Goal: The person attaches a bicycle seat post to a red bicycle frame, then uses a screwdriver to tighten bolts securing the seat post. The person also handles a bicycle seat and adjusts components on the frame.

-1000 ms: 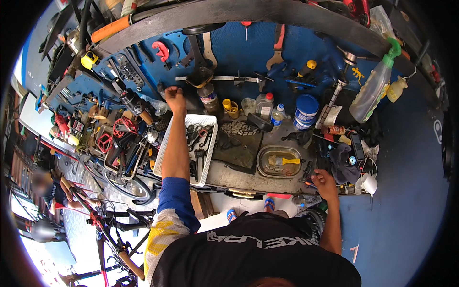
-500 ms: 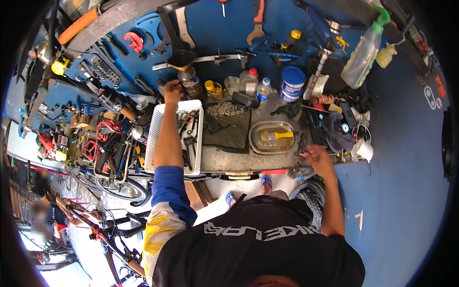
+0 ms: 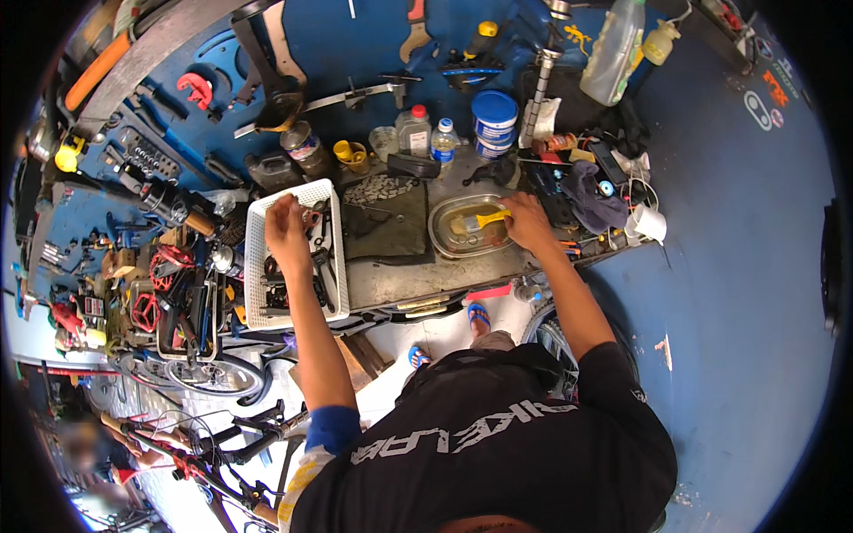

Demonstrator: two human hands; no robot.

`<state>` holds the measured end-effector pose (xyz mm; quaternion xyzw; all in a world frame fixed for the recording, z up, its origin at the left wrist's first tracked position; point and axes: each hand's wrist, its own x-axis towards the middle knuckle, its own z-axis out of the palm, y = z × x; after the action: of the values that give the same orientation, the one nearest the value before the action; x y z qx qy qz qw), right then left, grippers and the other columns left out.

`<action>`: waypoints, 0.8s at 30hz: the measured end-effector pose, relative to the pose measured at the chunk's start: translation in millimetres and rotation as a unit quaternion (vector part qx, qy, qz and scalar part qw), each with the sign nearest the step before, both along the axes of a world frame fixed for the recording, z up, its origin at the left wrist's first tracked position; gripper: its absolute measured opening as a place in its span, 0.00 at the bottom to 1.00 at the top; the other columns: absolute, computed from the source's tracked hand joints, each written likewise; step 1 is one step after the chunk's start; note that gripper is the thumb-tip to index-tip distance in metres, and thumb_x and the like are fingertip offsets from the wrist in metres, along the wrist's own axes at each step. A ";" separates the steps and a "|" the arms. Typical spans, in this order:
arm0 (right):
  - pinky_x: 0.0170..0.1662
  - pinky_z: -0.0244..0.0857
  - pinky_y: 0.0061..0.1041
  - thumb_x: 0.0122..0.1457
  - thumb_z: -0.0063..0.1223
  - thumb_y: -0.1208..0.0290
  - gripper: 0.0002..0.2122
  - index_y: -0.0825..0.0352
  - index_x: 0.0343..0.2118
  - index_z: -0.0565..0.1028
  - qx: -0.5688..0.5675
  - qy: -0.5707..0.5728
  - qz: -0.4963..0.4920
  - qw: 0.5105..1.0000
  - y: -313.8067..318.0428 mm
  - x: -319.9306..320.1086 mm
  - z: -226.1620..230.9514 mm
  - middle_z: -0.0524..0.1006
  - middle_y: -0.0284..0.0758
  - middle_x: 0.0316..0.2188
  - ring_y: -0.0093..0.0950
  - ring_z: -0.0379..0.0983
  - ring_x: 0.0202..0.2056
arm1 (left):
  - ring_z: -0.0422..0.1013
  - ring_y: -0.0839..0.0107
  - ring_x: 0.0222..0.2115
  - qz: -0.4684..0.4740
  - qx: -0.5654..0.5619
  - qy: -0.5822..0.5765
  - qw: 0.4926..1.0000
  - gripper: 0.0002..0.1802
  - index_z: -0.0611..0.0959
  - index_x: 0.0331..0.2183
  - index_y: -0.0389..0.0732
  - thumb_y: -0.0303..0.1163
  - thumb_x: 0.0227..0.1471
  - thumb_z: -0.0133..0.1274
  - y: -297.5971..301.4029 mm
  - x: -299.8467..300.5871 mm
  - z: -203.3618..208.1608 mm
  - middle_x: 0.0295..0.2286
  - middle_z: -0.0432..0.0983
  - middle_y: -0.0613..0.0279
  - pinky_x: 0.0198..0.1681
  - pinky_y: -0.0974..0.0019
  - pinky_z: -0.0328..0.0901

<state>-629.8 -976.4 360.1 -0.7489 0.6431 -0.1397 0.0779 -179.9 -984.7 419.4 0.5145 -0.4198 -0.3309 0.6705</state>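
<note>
The brush (image 3: 490,218) is yellow-handled, its bristles (image 3: 458,225) seemingly tan.

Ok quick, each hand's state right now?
Left hand: over the white basket, grip can't be told.
Right hand: at the yellow brush handle, grip can't be told.

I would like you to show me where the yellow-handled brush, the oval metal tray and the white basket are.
Yellow-handled brush (image 3: 492,218): head view, on the handle.
Oval metal tray (image 3: 434,229): head view, on its left rim.
White basket (image 3: 255,262): head view, on its left side wall.
</note>
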 end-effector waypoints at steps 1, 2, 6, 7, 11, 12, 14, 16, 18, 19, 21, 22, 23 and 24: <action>0.57 0.63 0.39 0.52 0.56 0.77 0.23 0.57 0.53 0.76 0.004 0.016 -0.005 1.000 -1.7 -4.9 -5.1 0.72 0.41 0.50 0.43 0.66 0.54 | 0.74 0.74 0.39 -0.010 0.007 -0.001 1.000 0.14 0.78 0.47 0.37 0.32 0.62 0.56 18.2 -18.0 3.1 0.42 0.77 0.61 0.38 0.70 0.72; 0.57 0.64 0.40 0.51 0.56 0.77 0.24 0.56 0.54 0.76 0.006 0.029 -0.007 1.000 -5.2 -6.7 -10.0 0.72 0.41 0.52 0.43 0.66 0.55 | 0.74 0.74 0.39 -0.015 0.004 -0.003 1.000 0.13 0.77 0.47 0.36 0.32 0.62 0.56 36.1 -32.9 9.1 0.42 0.77 0.61 0.38 0.71 0.71; 0.59 0.62 0.40 0.50 0.58 0.77 0.27 0.55 0.56 0.75 0.047 0.063 -0.028 0.997 -13.6 -14.2 -25.1 0.70 0.40 0.55 0.42 0.64 0.57 | 0.74 0.75 0.37 -0.065 0.016 0.011 0.998 0.13 0.77 0.46 0.35 0.31 0.62 0.56 89.9 -78.4 -8.3 0.41 0.78 0.61 0.37 0.71 0.70; 0.59 0.61 0.40 0.49 0.59 0.77 0.27 0.55 0.56 0.75 0.055 0.070 -0.032 0.995 -12.6 -17.0 -26.4 0.70 0.40 0.55 0.42 0.64 0.57 | 0.74 0.75 0.37 -0.081 0.025 0.017 0.996 0.13 0.77 0.46 0.35 0.31 0.62 0.56 98.5 -87.2 -19.9 0.41 0.78 0.61 0.37 0.71 0.70; 0.62 0.59 0.40 0.53 0.57 0.74 0.23 0.54 0.55 0.76 0.088 0.060 -0.039 0.994 -12.0 -14.7 -24.9 0.70 0.41 0.57 0.41 0.63 0.59 | 0.75 0.74 0.38 -0.133 0.089 -0.002 0.987 0.14 0.81 0.46 0.35 0.32 0.63 0.56 129.6 -98.1 -48.6 0.43 0.79 0.58 0.38 0.70 0.71; 0.61 0.60 0.40 0.53 0.56 0.73 0.21 0.55 0.53 0.77 0.070 0.067 -0.040 0.995 -11.4 -18.4 -28.2 0.70 0.40 0.54 0.41 0.64 0.58 | 0.75 0.73 0.38 -0.151 0.085 -0.014 0.985 0.14 0.81 0.46 0.34 0.32 0.63 0.55 134.1 -98.3 -54.1 0.44 0.79 0.57 0.38 0.70 0.71; 0.58 0.62 0.40 0.54 0.55 0.71 0.17 0.56 0.48 0.79 0.034 0.078 -0.036 0.996 -10.3 -16.8 -29.0 0.72 0.39 0.49 0.40 0.66 0.54 | 0.76 0.72 0.39 -0.187 0.094 -0.037 0.977 0.16 0.84 0.46 0.34 0.35 0.66 0.52 142.1 -96.4 -56.2 0.45 0.81 0.54 0.39 0.69 0.71; 0.59 0.62 0.41 0.56 0.55 0.71 0.17 0.57 0.49 0.78 0.073 0.069 -0.048 0.994 -5.7 -17.5 -24.1 0.71 0.40 0.55 0.43 0.65 0.58 | 0.76 0.71 0.40 -0.208 0.148 -0.038 0.966 0.20 0.84 0.45 0.33 0.41 0.67 0.48 148.2 -94.1 -49.5 0.44 0.81 0.54 0.40 0.69 0.71; 0.59 0.63 0.41 0.57 0.56 0.70 0.15 0.59 0.49 0.78 0.091 0.028 -0.036 0.995 -1.7 -10.4 -8.5 0.72 0.42 0.56 0.44 0.67 0.58 | 0.76 0.68 0.43 -0.228 0.169 -0.075 0.956 0.31 0.84 0.46 0.33 0.51 0.70 0.37 153.4 -83.8 -47.2 0.44 0.82 0.52 0.42 0.66 0.70; 0.57 0.65 0.41 0.58 0.56 0.69 0.15 0.60 0.48 0.79 0.092 -0.006 -0.021 0.996 1.0 -9.4 -0.1 0.74 0.43 0.55 0.44 0.70 0.56 | 0.76 0.67 0.43 -0.240 0.166 -0.071 0.954 0.33 0.84 0.47 0.33 0.52 0.70 0.35 154.7 -77.2 -48.8 0.45 0.81 0.51 0.42 0.65 0.70; 0.53 0.68 0.40 0.58 0.57 0.67 0.14 0.63 0.47 0.79 0.089 -0.075 -0.003 0.993 7.9 -12.7 16.9 0.77 0.45 0.51 0.44 0.74 0.51 | 0.77 0.65 0.43 -0.275 0.157 -0.058 0.947 0.35 0.83 0.48 0.33 0.54 0.70 0.33 154.1 -70.2 -52.5 0.46 0.81 0.50 0.43 0.64 0.70; 0.51 0.69 0.40 0.58 0.57 0.67 0.14 0.64 0.47 0.79 0.087 -0.113 0.008 0.990 9.0 -10.2 24.2 0.78 0.46 0.48 0.44 0.76 0.48 | 0.77 0.63 0.43 -0.278 0.144 -0.072 0.947 0.37 0.81 0.50 0.33 0.56 0.70 0.31 155.7 -66.2 -53.6 0.47 0.80 0.50 0.44 0.62 0.70; 0.49 0.71 0.40 0.58 0.58 0.66 0.15 0.65 0.46 0.79 0.085 -0.149 0.015 0.985 10.0 -9.6 27.5 0.79 0.47 0.45 0.44 0.78 0.45 | 0.77 0.63 0.43 -0.282 0.146 -0.065 0.946 0.37 0.81 0.50 0.33 0.56 0.69 0.32 156.3 -65.6 -53.9 0.47 0.80 0.50 0.44 0.63 0.70; 0.43 0.73 0.37 0.58 0.60 0.65 0.15 0.65 0.46 0.80 0.043 -0.168 0.027 0.985 10.4 -6.8 29.3 0.81 0.46 0.38 0.41 0.80 0.37 | 0.77 0.63 0.43 -0.285 0.148 -0.058 0.945 0.37 0.81 0.51 0.33 0.56 0.69 0.32 157.5 -66.6 -54.0 0.47 0.80 0.50 0.44 0.63 0.69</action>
<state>-636.7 -966.0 389.4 -0.7276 0.6062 -0.2335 0.2205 -246.5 -827.1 365.4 0.4852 -0.5330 -0.5366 0.4389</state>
